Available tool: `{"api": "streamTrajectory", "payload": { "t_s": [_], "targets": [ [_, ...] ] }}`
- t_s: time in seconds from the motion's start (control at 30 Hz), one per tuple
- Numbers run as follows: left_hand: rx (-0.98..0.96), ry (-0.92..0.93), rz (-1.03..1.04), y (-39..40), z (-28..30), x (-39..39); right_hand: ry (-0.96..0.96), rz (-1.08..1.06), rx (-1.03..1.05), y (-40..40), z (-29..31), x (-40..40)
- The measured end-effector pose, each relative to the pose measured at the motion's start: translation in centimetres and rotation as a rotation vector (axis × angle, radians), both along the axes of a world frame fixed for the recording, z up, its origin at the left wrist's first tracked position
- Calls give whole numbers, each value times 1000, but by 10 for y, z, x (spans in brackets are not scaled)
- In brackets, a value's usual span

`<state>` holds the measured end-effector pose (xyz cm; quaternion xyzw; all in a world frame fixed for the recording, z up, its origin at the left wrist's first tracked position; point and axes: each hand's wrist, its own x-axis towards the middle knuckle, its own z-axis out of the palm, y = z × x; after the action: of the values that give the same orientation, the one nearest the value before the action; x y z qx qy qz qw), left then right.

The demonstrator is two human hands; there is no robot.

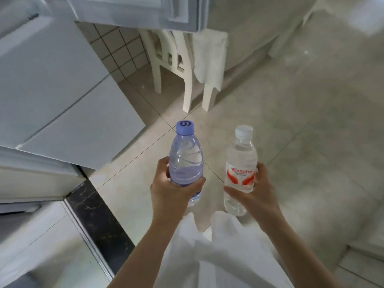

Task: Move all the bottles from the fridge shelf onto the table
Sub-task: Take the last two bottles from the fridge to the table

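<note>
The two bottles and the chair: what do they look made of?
Blue-capped bottle: clear bluish plastic, glossy, with moulded ribs. White-capped bottle: clear colourless plastic with a printed red label. Chair: probably painted wood, cream and matte, though the blur leaves it open.

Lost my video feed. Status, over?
Left hand grips blue-capped bottle. Right hand grips white-capped bottle. Both upright over floor. Chair ahead.

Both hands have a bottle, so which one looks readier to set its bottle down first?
Probably the right hand. It holds the white-capped bottle on the side where the cloth-covered table appears, while the left hand holds the blue-capped bottle nearer the fridge. Both grips look equally firm.
</note>
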<state>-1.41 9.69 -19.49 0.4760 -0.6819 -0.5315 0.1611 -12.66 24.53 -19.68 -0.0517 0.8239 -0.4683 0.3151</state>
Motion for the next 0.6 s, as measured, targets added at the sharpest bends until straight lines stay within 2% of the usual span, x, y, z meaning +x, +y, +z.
{"api": "streamTrajectory", "payload": {
  "t_s": [0.13,0.4,0.6],
  "targets": [
    [55,49,-84,49,2,-63,-4,-115,-41,58,-1,-37],
    [32,78,-199,149,-4,-171,38,-246,-71,172,3,-134],
    [5,77,-266,175,-3,-229,21,-343,-125,208,-2,-197]
  ]
}}
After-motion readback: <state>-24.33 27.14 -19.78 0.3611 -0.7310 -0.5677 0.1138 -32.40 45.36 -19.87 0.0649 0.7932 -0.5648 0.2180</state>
